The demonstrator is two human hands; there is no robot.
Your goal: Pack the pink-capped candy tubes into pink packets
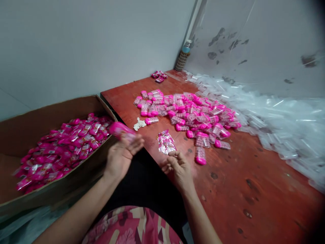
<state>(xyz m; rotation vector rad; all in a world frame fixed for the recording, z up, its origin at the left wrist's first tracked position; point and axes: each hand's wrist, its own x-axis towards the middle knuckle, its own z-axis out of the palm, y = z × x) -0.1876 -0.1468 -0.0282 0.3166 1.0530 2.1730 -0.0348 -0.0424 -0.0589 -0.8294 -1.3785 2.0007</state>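
Observation:
My left hand (122,154) is raised near the box's right edge, with its fingers around a bright pink wrapped container (123,132). Motion smears that container, so its print is unreadable. At the table's near edge is my right hand (179,167), fingers curled and thumb drawn in. Its fingertips come up to the lower edge of some flat pink-and-silver printed wrappers (166,141); anything pinched between them is hidden. Beyond lies a heap of clear containers with pink caps (193,113), filled with small pale pink pieces. One such container (200,156) lies apart, closest to my right hand.
On my left stands a cardboard box (63,103) holding many shiny pink packets (68,145). Clear plastic tubes (281,118) are piled along the right side of the red table (243,183). A bottle (186,47) in a woven holder stands in the far corner, near several packets (159,76).

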